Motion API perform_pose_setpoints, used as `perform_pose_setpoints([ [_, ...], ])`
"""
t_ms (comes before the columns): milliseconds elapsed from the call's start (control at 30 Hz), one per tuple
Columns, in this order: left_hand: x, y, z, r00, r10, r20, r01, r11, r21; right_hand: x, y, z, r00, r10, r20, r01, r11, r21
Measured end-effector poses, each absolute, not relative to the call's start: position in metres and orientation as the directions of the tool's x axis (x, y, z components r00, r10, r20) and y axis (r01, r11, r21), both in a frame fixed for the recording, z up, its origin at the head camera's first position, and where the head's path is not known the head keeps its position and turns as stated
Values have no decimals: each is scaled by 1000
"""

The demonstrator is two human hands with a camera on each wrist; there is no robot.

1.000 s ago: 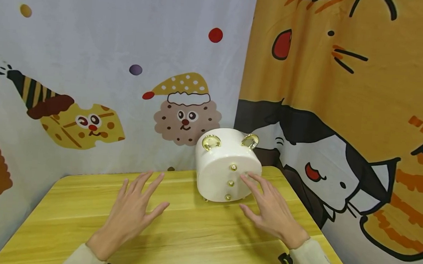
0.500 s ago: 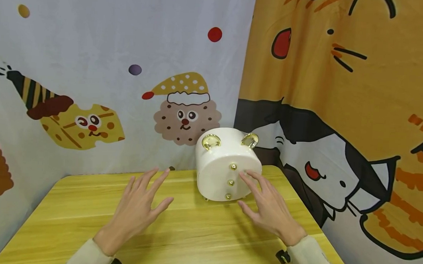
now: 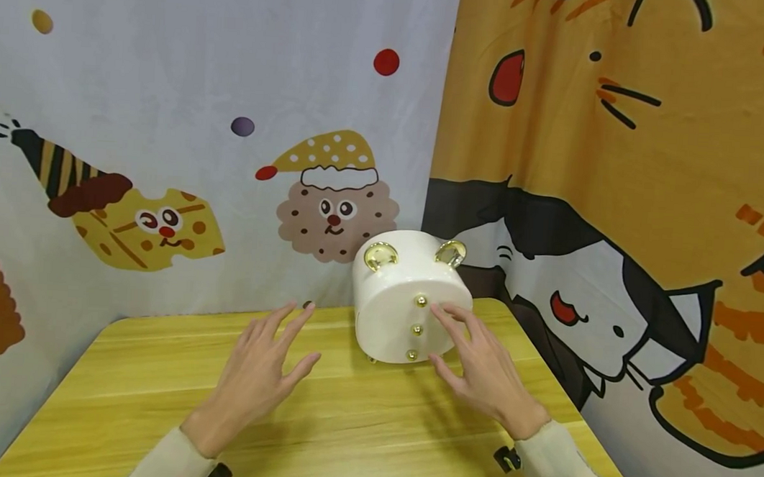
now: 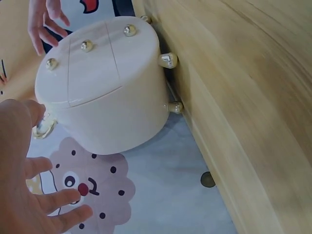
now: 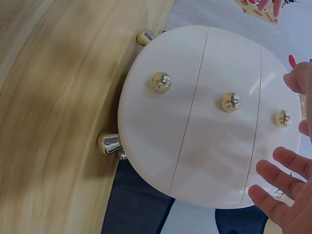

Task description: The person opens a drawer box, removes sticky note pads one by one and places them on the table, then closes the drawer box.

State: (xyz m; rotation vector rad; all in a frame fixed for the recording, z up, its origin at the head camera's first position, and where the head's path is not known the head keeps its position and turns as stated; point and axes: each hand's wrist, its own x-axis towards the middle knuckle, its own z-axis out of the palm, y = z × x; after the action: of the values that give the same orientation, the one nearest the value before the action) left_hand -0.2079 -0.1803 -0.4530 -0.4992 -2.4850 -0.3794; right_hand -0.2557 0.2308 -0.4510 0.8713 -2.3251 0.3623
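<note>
A white rounded drawer box [image 3: 387, 318] with gold ears, short gold feet and three gold knobs stands at the back of the wooden table. Two seams divide its front into three drawers, all closed, as the right wrist view shows at the drawer front [image 5: 219, 141]. My right hand [image 3: 488, 377] hovers before its right side, fingers spread and holding nothing; the fingertips overlap the front in the head view, and contact cannot be told. To the left of the box, my left hand [image 3: 251, 376] is held over the table, its fingers extended and apart from the box.
The yellow wood-grain table [image 3: 154, 385] reaches back to a white curtain [image 3: 171, 62] with cartoon prints. An orange cat-print curtain [image 3: 556, 132] hangs along the right side. Dark straps show below both wrists, at the cuffs of light sleeves.
My left hand has drifted right and slightly upward, nearer the box. My right hand has shifted slightly left across the box's front. The box has stayed in place.
</note>
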Motion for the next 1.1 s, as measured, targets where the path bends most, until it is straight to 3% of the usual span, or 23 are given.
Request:
perform_pose_setpoints([
  [800,-218,-159,-450,-740,263,619,463,866,186,-263,223,-448,-551,-455,700,-670,741,-45],
  [1100,-221,-151,-452,-714,274,645,494,849,187,-262,220,-445,-572,-449,687,-667,742,-69],
])
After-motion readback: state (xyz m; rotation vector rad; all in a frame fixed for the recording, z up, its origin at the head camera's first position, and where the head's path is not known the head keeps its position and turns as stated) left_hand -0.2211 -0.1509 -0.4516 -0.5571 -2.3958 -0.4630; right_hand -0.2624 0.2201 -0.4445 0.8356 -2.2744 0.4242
